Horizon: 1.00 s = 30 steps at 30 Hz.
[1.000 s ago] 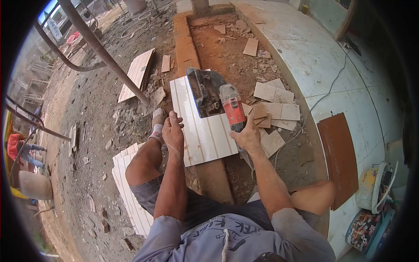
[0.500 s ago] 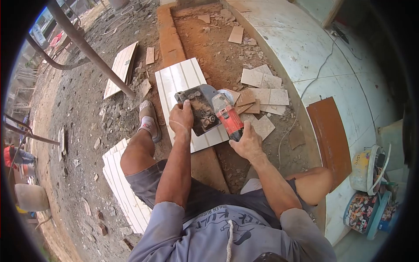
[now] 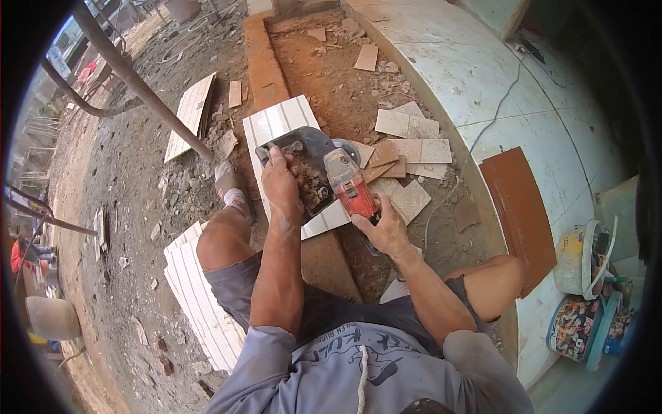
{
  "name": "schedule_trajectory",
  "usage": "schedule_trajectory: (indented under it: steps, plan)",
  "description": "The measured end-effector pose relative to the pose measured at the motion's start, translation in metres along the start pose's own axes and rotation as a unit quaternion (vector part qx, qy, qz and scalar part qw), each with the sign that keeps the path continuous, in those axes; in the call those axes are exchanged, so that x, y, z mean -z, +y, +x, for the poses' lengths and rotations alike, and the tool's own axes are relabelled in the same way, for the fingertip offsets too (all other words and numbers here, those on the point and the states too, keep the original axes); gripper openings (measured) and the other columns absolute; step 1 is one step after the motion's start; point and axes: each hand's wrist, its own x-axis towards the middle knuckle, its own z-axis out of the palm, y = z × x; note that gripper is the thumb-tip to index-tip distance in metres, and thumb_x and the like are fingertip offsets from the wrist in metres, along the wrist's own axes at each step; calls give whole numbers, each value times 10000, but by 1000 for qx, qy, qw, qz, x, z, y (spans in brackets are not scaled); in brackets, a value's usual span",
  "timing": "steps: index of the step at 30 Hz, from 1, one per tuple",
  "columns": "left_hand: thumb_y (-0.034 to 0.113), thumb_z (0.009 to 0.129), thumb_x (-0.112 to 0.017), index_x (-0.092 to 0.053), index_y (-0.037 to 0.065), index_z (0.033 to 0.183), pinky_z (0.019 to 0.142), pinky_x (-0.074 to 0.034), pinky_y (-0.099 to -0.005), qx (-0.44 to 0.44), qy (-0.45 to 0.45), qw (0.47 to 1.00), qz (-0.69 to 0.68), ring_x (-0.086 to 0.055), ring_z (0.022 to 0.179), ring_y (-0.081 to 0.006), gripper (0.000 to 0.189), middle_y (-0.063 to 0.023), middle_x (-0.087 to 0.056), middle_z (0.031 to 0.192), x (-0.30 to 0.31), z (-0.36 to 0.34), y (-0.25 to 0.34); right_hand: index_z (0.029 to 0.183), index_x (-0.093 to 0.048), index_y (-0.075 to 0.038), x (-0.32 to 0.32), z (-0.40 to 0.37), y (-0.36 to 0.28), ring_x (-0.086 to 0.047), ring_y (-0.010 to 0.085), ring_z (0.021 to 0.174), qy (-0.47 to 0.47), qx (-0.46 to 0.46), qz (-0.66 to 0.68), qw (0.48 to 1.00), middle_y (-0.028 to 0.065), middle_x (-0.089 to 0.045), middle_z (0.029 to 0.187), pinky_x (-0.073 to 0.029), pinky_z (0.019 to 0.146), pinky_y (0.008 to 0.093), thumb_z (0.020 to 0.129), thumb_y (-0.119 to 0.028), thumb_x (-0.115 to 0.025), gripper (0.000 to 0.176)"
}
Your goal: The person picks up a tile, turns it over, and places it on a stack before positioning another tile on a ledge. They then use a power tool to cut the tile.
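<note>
A red and grey angle grinder is in my right hand, fingers closed around the back of its body. The grinder's head meets a dark, dusty metal base with round fittings inside. My left hand grips the left part of this base, fingers over its edge. Both tool and base are over a white striped tile, which lies across a plank between my legs. A grey disc shows beside the grinder's head. The underside of the base is hidden.
Striped tiles are stacked by my left knee, with another stack farther out. Cut tile pieces lie on the right. A slanted metal pole stands at left. Buckets and a brown board are at right.
The base and grinder have shifted slightly left over the tile, and the base has turned a little. My left hand has moved left and upward with it, fingers farther over its edge.
</note>
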Motion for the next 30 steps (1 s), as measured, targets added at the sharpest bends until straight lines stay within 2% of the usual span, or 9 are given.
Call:
schedule_trajectory:
  steps: [4,6,9,17,20,22,25,26,30]
  plan:
    - [490,976,-460,-490,115,806,408,-335,-245,-15,-16,1000,-3,-361,449,-86,413,34,-412,581,-4,-20,21,1195,-499,3,1,10,3,-588,413,1056,-1,23,83,996,250,-626,1070,-450,890,455,859,-530,-592,637]
    - [494,975,-460,-486,117,800,417,-341,-247,-17,-21,1000,-8,-366,459,-86,417,37,-403,581,-9,-32,32,1136,-543,7,-3,13,1,-612,416,987,43,56,87,994,245,-645,990,-461,862,446,886,-541,-546,603]
    - [499,975,-460,-478,121,787,432,-353,-248,-20,-30,999,-16,-376,478,-87,422,40,-387,584,-10,-45,37,1124,-555,0,-2,19,-1,-618,403,969,12,25,124,992,242,-645,1001,-463,845,439,884,-558,-542,607]
    - [484,977,-467,-471,111,788,475,-393,-258,-18,-58,997,-42,-377,495,-102,419,34,-378,602,-7,-56,47,1099,-572,-7,-5,17,1,-627,375,946,18,61,179,982,229,-647,962,-471,825,412,876,-537,-558,576]
    - [456,986,-466,-477,98,795,525,-430,-280,-2,-79,993,-90,-450,510,-137,406,17,-424,617,-3,-51,42,1094,-575,3,-5,7,-1,-630,353,935,18,53,203,978,224,-647,955,-472,823,399,868,-526,-575,576]
    - [432,992,-465,-490,89,806,590,-470,-305,7,-104,988,-111,-592,607,-194,391,-14,-507,659,-1,-48,39,1090,-576,11,-5,6,1,-631,339,928,24,39,207,977,220,-647,954,-472,824,393,866,-519,-583,576]
    - [420,995,-460,-500,86,820,643,-497,-316,-1,-121,989,-88,-673,747,-240,379,-46,-573,707,0,-47,35,1068,-582,29,-7,2,9,-628,310,913,18,30,210,977,211,-647,954,-472,820,388,876,-489,-588,553]
    - [409,992,-475,-495,85,799,670,-526,-360,4,-133,986,-96,-664,771,-283,378,-71,-582,732,2,-45,33,1057,-586,33,-7,0,9,-626,303,912,11,31,218,975,210,-646,957,-471,820,386,880,-476,-590,538]
    - [399,993,-476,-510,76,815,710,-537,-374,16,-125,989,-78,-677,836,-316,370,-98,-620,783,1,-48,38,1039,-601,36,-7,-8,3,-604,247,894,4,22,250,968,182,-648,953,-466,814,360,892,-441,-589,499]
